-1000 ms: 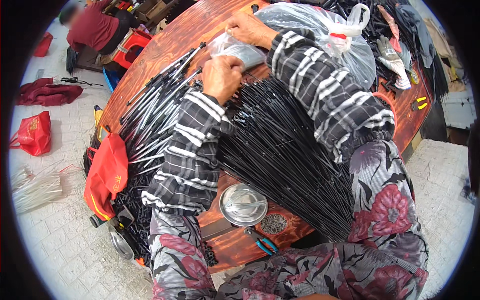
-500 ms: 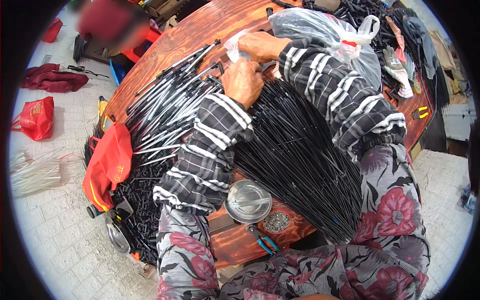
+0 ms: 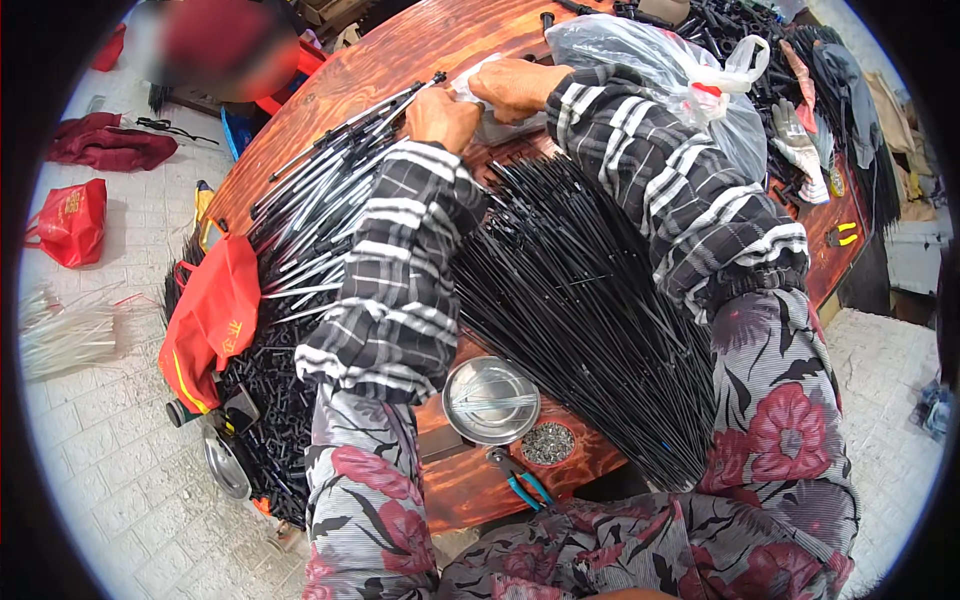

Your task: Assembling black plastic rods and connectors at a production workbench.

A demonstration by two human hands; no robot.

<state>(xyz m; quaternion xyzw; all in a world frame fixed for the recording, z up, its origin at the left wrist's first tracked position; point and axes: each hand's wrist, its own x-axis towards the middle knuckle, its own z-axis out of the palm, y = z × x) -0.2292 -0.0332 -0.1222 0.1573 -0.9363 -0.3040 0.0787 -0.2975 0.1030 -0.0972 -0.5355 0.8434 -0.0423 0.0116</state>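
My left hand (image 3: 443, 118) and my right hand (image 3: 515, 88) are close together at the far middle of the table, fingers curled. Between them is a crumpled clear plastic bag (image 3: 472, 72), gripped by both; part of it spreads below my right hand. What the bag holds cannot be made out. Just left of my left hand lie many silver-and-black rods (image 3: 345, 188). A broad bundle of thin black rods (image 3: 600, 300) fans out from below the hands toward my lap.
Nearest me are a round metal dish (image 3: 491, 400), a bowl of small metal pieces (image 3: 548, 443) and teal-handled pliers (image 3: 522, 482). At left, a red bag (image 3: 212, 315) lies by piled black parts (image 3: 270, 430). A large clear bag (image 3: 655, 85) and a glove (image 3: 798, 150) lie far right.
My left hand has moved left and slightly away from me, apart from my right hand. My right hand has barely shifted. More of the clear plastic bag shows below it.
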